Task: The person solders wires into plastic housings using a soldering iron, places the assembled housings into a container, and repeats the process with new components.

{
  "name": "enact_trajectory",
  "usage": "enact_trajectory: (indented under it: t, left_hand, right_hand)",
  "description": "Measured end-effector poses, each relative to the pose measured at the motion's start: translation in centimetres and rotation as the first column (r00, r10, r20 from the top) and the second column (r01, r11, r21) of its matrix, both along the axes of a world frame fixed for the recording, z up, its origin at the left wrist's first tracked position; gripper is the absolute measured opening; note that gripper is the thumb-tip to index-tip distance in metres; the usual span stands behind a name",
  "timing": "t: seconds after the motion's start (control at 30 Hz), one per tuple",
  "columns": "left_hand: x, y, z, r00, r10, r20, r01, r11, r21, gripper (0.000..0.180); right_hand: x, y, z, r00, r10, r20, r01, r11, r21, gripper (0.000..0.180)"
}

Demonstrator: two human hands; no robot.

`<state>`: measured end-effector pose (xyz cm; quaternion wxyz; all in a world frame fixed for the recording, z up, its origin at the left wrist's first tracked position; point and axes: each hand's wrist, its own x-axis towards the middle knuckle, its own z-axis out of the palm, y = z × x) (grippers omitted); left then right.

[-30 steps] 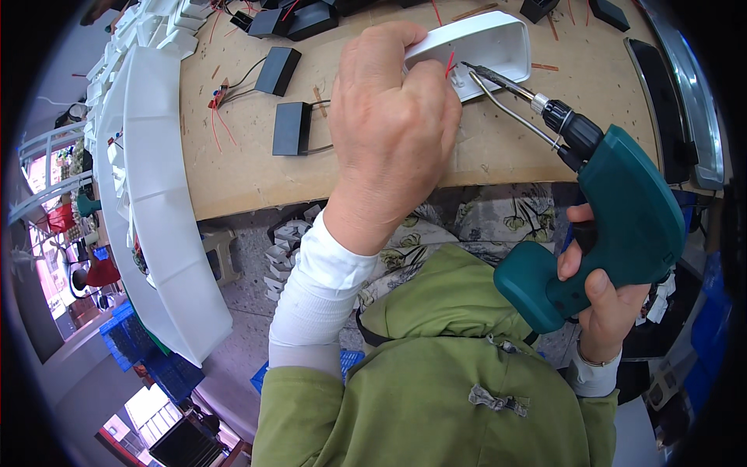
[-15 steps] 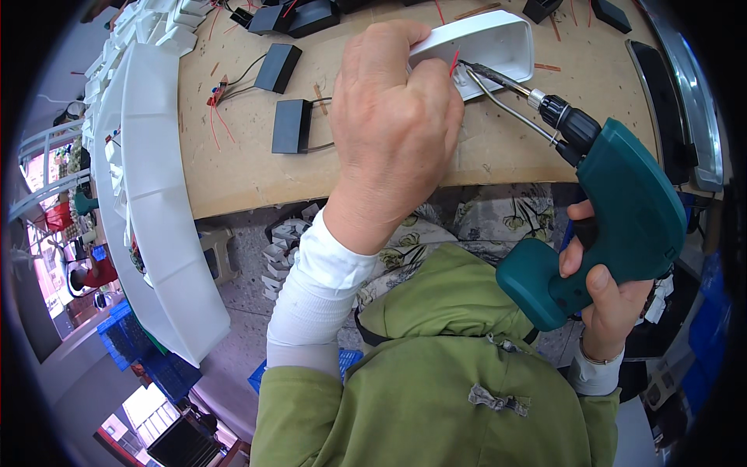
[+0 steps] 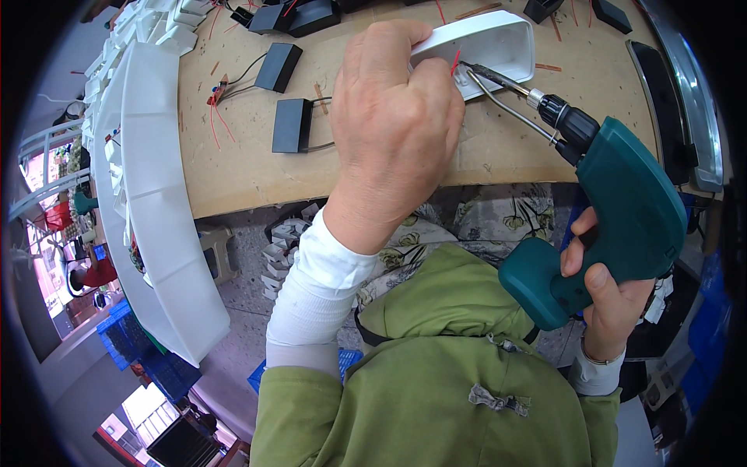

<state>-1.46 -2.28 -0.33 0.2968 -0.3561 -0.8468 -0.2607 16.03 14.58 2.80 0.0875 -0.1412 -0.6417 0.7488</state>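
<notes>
My left hand [image 3: 397,124] is closed on the near-left side of a white plastic housing [image 3: 510,43], an open, box-like shell on the table. A short red wire [image 3: 456,62] stands up beside my fingertips; my hand hides where it leads. In my right hand [image 3: 611,300] is a green soldering gun [image 3: 638,202], fingers wrapped round its grip. Its dark tip [image 3: 476,69] and the thin bent metal feed tube [image 3: 506,105] reach into the housing by the red wire. Whether the tip touches anything there cannot be made out.
Left of my hand lie two black boxes [image 3: 292,127] [image 3: 278,68] with leads, and a small red circuit board [image 3: 218,93]. A long white bin [image 3: 159,187] runs along the table's left edge. More black boxes [image 3: 315,17] sit at the back. A black device [image 3: 657,109] stands at right.
My right index finger has shifted slightly at the soldering gun's trigger. The housing, my left hand and the gun's tip are almost where they were.
</notes>
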Motion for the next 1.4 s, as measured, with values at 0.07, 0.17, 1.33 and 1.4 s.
enact_trajectory:
  t: [0.07,0.17,1.33,1.4]
  left_hand:
    - [-0.1,-0.1,0.0,1.000,0.008,-0.017,-0.008,1.000,-0.016,0.008]
    - [-0.1,-0.1,0.1,0.999,0.018,-0.032,-0.019,0.999,-0.036,0.006]
    - [0.5,0.2,1.2,1.000,0.014,0.007,-0.013,0.994,-0.106,0.009]
    - [0.5,0.2,1.0,1.000,0.015,0.010,-0.014,0.998,-0.059,0.008]
  right_hand:
    - [0.2,0.0,-0.1,1.000,0.000,0.018,0.000,1.000,0.003,0.055]
    - [0.1,-0.2,0.1,0.999,-0.016,0.029,0.016,1.000,0.005,0.055]
    - [0.3,-0.5,0.4,0.999,-0.033,0.006,0.033,0.999,-0.021,0.059]
    - [0.3,-0.6,0.4,1.000,-0.023,0.012,0.024,1.000,-0.018,0.060]
